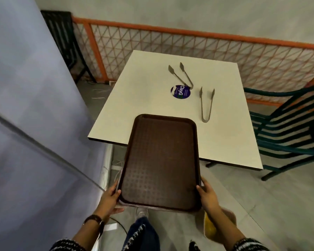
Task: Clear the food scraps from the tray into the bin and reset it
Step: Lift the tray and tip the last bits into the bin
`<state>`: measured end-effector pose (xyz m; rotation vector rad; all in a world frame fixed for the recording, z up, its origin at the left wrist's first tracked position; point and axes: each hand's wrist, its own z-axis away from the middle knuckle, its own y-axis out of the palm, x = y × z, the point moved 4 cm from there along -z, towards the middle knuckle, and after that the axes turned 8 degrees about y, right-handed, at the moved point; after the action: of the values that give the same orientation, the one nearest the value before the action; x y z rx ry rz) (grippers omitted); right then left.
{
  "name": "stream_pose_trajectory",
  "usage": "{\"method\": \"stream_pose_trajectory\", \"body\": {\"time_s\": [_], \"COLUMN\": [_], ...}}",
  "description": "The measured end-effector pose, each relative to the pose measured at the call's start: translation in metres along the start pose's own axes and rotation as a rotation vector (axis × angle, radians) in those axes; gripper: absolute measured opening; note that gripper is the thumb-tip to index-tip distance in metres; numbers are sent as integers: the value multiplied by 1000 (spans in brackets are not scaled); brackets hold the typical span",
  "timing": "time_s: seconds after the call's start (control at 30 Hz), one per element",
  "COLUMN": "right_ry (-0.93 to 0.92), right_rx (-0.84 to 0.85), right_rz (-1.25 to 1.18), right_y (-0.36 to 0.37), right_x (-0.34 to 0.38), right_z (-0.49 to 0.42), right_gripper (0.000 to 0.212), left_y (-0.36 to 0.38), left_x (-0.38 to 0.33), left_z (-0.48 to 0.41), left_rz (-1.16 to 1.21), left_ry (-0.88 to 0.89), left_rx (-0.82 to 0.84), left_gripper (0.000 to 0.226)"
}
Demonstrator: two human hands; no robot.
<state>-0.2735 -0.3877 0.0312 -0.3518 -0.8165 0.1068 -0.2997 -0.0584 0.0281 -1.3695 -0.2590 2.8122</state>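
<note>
A dark brown tray (159, 160) with a textured bottom is held level in front of me, its far end over the near edge of the white table (143, 87). I see no scraps on its surface. My left hand (110, 196) grips the tray's near left corner and my right hand (208, 194) grips its near right corner. No bin is in view.
Two metal tongs (181, 75) (206, 105) and a round blue sticker (181, 91) lie on the table. A teal chair (286, 134) stands at the right, an orange mesh fence (170, 44) behind, a grey wall (34, 105) at the left. Cables run on the floor.
</note>
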Motion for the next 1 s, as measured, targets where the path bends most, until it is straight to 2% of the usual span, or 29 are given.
{"method": "stream_pose_trajectory", "body": {"time_s": [0.1,0.23,0.4,0.53,0.63,0.7,0.8,0.9,1.0], "right_ry": [80,55,97,70,84,63,54,233,337], "right_rx": [-20,-42,27,-23,26,44,79,225,324], "right_rz": [102,283,417,506,508,516,443,262,135], "right_y": [28,51,73,79,93,106,130,161,192], "right_x": [8,35,61,77,90,100,116,131,153], "right_z": [-14,-31,-45,-58,-68,-73,-81,-85,-91], "right_gripper": [43,48,59,66,70,63,35,24,19], "left_y": [-23,-45,-66,-77,-84,-89,-96,-99,-86], "left_x": [11,7,0,-3,-15,-34,-74,-103,-100], "left_z": [-37,-74,-99,-116,-137,-152,-174,-185,-186], "left_rz": [47,78,98,149,223,269,320,96,-119], "left_ry": [-50,-48,-19,-27,-35,12,99,161,153], "left_rx": [-66,-114,-186,-260,-280,-288,-282,-306,-375], "left_gripper": [42,40,41,19,20,21,47,46,43]}}
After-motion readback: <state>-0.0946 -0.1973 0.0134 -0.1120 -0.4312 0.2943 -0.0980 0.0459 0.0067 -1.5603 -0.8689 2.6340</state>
